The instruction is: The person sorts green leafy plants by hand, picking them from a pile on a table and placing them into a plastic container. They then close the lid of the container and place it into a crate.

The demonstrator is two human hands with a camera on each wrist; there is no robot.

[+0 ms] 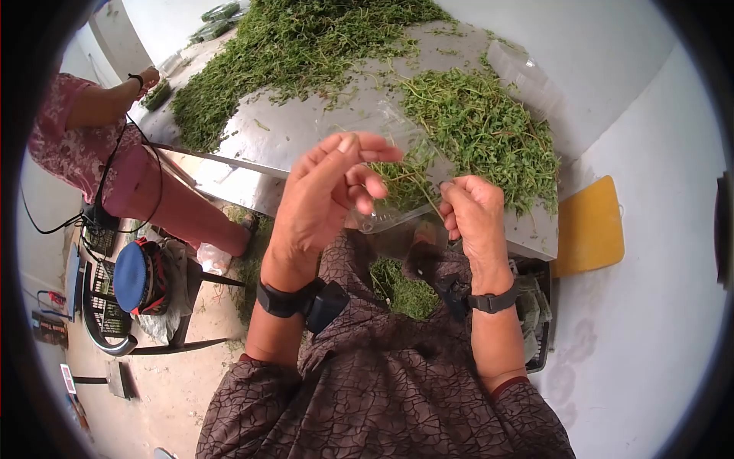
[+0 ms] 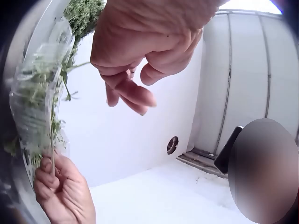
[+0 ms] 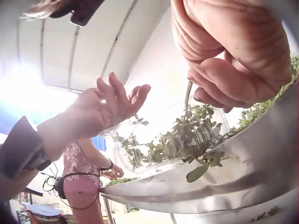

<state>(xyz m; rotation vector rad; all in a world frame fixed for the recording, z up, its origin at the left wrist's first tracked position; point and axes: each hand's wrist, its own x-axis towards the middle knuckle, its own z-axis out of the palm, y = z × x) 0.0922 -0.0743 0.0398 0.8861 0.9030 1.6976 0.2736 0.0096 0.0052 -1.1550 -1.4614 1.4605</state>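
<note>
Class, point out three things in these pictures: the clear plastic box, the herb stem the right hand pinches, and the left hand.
clear plastic box (image 3: pixel 163 135), right wrist view, its see-through side wall.
herb stem (image 3: pixel 187 95), right wrist view, just below the fingertips.
left hand (image 1: pixel 325 195), head view, back of the hand.

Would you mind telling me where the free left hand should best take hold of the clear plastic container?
Probably its near rim. The clear plastic container lies at the metal table edge, mouth toward the person, herb sprigs inside. The right hand pinches stems at one side, so the left hand fits the opposite, left edge.
</note>
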